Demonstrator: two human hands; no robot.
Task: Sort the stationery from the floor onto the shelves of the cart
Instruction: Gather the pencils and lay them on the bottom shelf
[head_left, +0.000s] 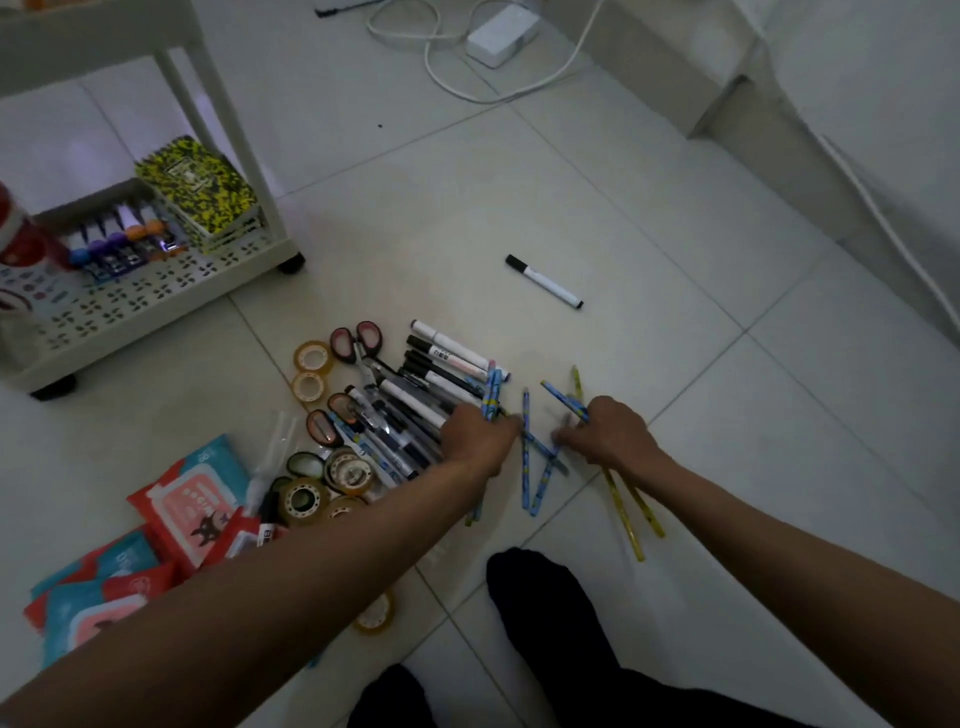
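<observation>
**On the floor, between two hands: loose pencils in hand for gathering**

Between the two hands, on the tile, lie the blue pencils (535, 457), crossed over one another. Their long axes run roughly 12 to 6 o'clock, one slanting toward 1 o'clock. The left hand (478, 431) sits at their 9 o'clock, touching them; its fingers are curled round a blue pencil whose top shows above the knuckles, and its back edge rests against the pen heap (415, 400). The right hand (605, 431) sits at their 3 o'clock, fingers pinching the lower part of another blue pencil that points toward 11 o'clock. The hands are apart, with the crossed pencils in the gap.

Two yellow pencils (631, 506) run out from under the right wrist toward 5 o'clock; the right hand is plainly the nearer. One marker (543, 281) lies alone at 12 o'clock, well apart from both hands.

The cart (249, 249) stands at 10 o'clock, well apart; its bottom shelf already holds a notebook (200, 189) and glue sticks (117, 241). Tape rolls (311, 358) and scissors (358, 340) lie just beside the pen heap, on the cart side.

Judgement: gathering is under way; most stationery is still on the floor. The left hand has the shorter reach to the cart.
</observation>
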